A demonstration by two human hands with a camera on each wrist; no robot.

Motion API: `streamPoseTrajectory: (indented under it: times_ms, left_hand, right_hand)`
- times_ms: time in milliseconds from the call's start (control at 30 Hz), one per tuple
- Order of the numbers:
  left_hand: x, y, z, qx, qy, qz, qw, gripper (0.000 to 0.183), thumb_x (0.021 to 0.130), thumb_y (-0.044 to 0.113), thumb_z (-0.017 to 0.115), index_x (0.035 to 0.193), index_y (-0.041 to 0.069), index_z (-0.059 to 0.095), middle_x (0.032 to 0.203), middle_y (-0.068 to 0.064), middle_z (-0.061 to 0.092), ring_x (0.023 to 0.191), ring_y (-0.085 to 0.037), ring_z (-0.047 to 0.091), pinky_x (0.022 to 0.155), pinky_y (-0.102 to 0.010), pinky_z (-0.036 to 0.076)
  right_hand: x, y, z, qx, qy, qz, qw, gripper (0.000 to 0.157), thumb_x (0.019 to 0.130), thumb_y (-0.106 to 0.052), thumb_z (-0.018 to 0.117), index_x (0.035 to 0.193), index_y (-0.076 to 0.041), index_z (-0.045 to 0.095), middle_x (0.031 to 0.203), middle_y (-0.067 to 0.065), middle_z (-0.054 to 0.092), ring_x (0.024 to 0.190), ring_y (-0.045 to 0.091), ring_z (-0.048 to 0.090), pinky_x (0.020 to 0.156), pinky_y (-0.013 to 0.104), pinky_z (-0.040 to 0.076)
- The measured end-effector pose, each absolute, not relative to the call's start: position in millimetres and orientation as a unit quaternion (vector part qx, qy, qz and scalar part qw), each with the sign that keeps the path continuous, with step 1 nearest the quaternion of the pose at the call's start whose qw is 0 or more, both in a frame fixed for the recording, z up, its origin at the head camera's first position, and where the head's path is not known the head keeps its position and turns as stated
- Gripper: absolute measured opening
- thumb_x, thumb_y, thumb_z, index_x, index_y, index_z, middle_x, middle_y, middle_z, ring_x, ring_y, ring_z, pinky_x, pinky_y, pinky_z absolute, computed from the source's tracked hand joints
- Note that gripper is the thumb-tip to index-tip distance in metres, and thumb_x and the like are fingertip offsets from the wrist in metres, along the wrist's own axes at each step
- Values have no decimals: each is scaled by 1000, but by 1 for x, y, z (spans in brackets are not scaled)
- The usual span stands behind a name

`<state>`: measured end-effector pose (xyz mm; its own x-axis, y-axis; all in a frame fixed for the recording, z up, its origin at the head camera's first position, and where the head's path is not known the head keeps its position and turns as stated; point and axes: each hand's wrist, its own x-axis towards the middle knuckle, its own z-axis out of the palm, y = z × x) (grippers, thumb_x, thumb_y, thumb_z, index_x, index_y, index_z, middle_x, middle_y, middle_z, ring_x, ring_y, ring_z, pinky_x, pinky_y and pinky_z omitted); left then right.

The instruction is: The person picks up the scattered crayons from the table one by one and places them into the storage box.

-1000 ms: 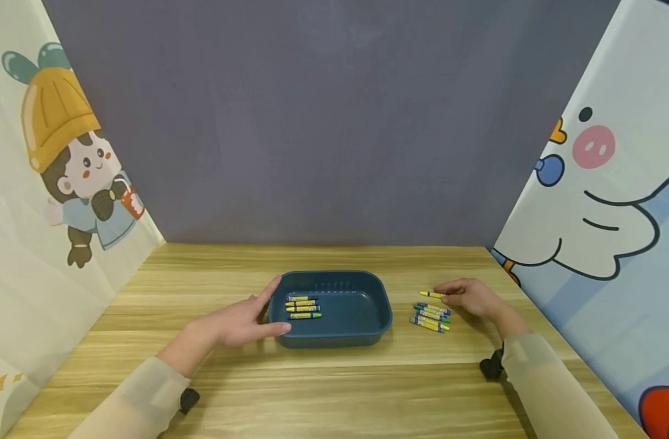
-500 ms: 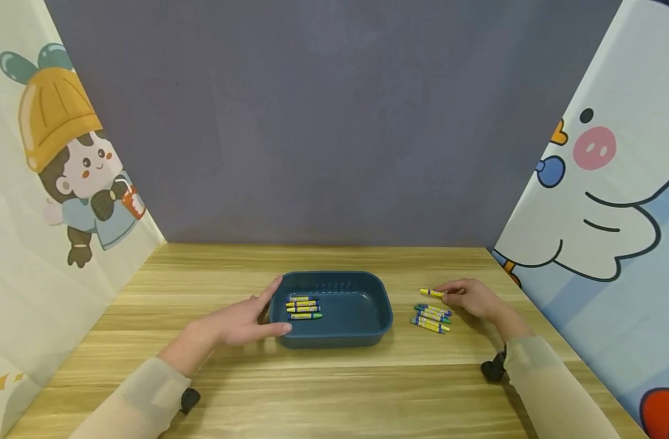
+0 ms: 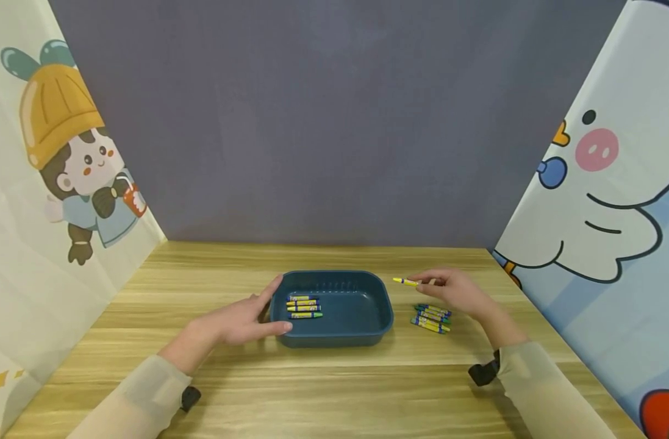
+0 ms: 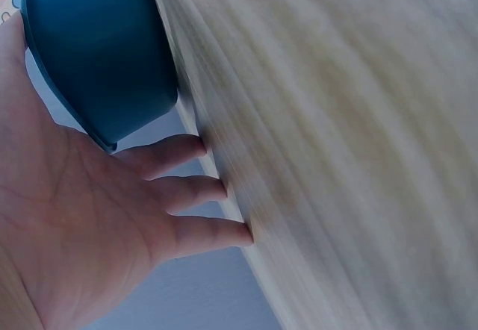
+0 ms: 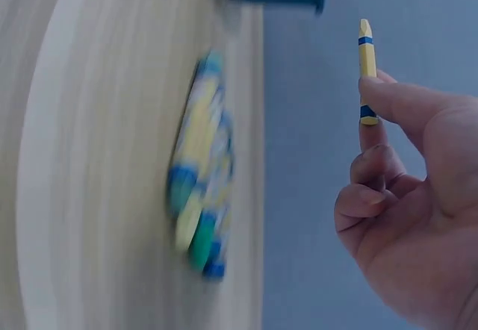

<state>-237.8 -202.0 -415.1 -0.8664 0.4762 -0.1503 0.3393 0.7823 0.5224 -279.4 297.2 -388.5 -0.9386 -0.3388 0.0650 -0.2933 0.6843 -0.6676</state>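
Note:
Between thumb and fingers my right hand pinches a yellow crayon with blue bands, raised above the table to the right of the bin. Its pointed tip faces left in the head view. My left hand lies against the left end of a dark blue plastic bin, thumb and index finger spread along its rim. In the left wrist view the other fingers reach down to the tabletop. Several crayons lie side by side in the left part of the bin.
A small pile of crayons, with yellow, green and blue ends, lies on the wooden table right of the bin, close below my right hand. A grey panel stands behind the table, with printed cloth walls on both sides.
My right hand has lifted the yellow crayon off the table and carried it left toward the bin. The left hand and the bin have stayed in place.

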Motion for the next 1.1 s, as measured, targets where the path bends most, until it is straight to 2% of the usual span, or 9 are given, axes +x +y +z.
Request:
streamPoseTrajectory:
  times_ms: [200, 500, 700, 900, 1100]
  left_hand:
    - [-238, -202, -414, 219, 933, 249, 138, 115, 101, 79, 58, 178, 29, -11, 174, -32, 34, 159, -51, 41, 130, -67, 34]
    - [-237, -202, -414, 216, 934, 250, 139, 116, 100, 79, 59, 178, 27, -9, 174, -31, 33, 159, -52, 40, 130, -67, 34]
    - [-237, -202, -415, 217, 934, 248, 137, 116, 100, 78, 59, 178, 26, -9, 173, -33, 35, 158, -53, 41, 130, -67, 34]
    - [-238, -202, -415, 221, 934, 245, 134, 115, 101, 79, 58, 178, 25, -8, 172, -34, 36, 158, -55, 39, 130, -68, 33]
    - [-239, -203, -415, 221, 935, 245, 132, 115, 101, 79, 58, 179, 24, -7, 171, -34, 37, 158, -55, 40, 129, -69, 34]
  right_hand:
    - [-270, 268, -379, -219, 909, -354, 25, 27, 107, -31, 74, 132, -25, 81, 114, 6, 70, 68, 11, 52, 60, 28, 46]
    - [-265, 229, -374, -253, 902, -348, 34, 25, 106, -28, 76, 130, -30, 83, 105, 2, 65, 73, 15, 50, 62, 29, 44]
    - [-262, 198, -378, -263, 899, -346, 50, 24, 106, -27, 76, 128, -34, 83, 108, -2, 67, 76, 16, 52, 65, 28, 46]
    - [-263, 172, -385, -302, 888, -343, 62, 24, 107, -27, 74, 130, -31, 82, 115, -1, 68, 72, 14, 49, 66, 29, 45]
    - [-264, 145, -394, -317, 881, -343, 73, 25, 109, -25, 72, 131, -28, 81, 115, 0, 65, 74, 14, 52, 67, 28, 48]
